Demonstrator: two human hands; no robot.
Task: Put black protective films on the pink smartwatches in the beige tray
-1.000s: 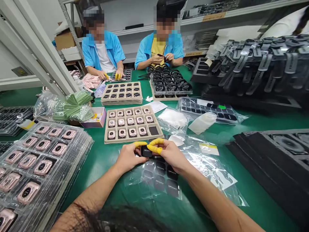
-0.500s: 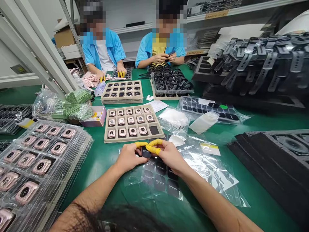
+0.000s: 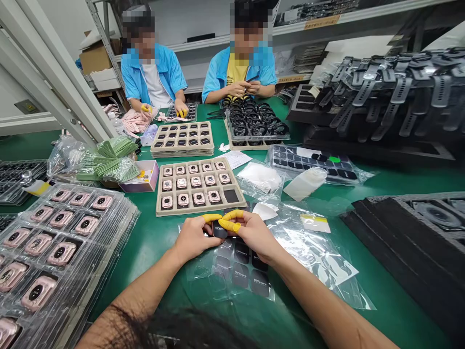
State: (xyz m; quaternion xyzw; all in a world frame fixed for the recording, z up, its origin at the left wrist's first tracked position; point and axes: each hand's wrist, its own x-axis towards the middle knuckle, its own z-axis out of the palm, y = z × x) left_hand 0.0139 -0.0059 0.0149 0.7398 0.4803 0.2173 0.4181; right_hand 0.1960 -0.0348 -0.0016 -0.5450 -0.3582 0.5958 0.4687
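Observation:
My left hand (image 3: 194,238), with a yellow finger cot, is closed around a small watch body (image 3: 220,230), its black face bearing white "HiFuture" lettering turned up. The fingers of my right hand (image 3: 255,234), in yellow cots too, are bent against the upper right edge of that face; what lies under their tips is hidden. Below both hands lies a clear sheet of black square screen films (image 3: 240,276) with the same lettering. Just beyond stands a beige tray (image 3: 198,211) of pink watch bodies, back sides up, with one vacant pocket at its near right corner.
Stacked clear trays (image 3: 119,232) of pink watches fill the left. Plastic bags (image 3: 308,257) and black foam trays (image 3: 392,242) lie to the right. Green straps (image 3: 112,162) and a small box (image 3: 148,183) sit farther back. Two co-workers in blue (image 3: 167,68) work across the table.
My hands and the watch keep nearly the same pose. The view has shifted slightly. Across the table, one co-worker's hand has lifted from the pink straps.

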